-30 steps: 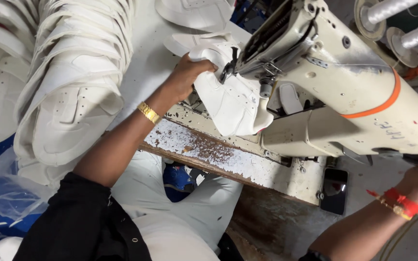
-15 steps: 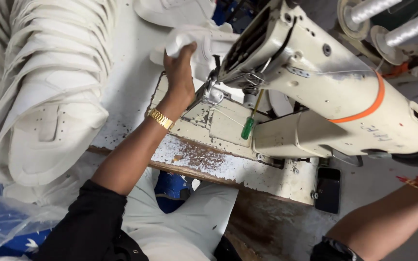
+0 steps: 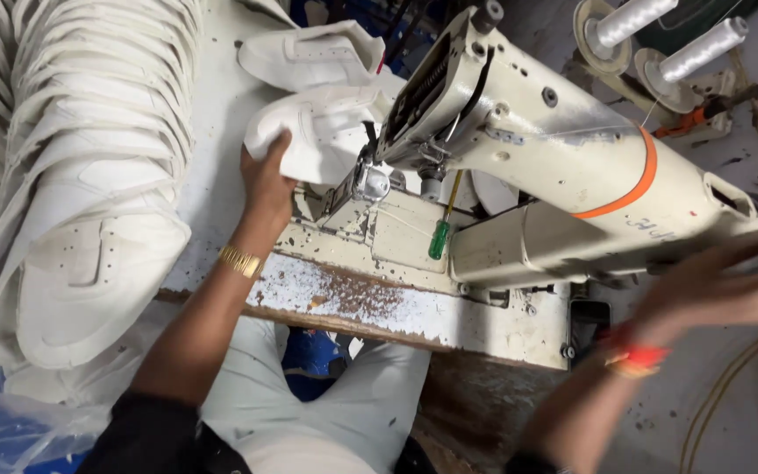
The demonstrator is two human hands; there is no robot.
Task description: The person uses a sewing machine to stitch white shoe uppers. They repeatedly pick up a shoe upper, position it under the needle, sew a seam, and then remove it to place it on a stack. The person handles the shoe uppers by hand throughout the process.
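One view only — a camera worn on the head, looking steeply down over the person's lap at the sewing machine (image 3: 563,175) and the worn table edge (image 3: 379,307). It sits close, an arm's reach off; the frame is tilted, with the table running diagonally across.

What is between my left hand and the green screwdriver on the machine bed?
In the head view, the sewing machine's needle assembly stands between left hand and green screwdriver.
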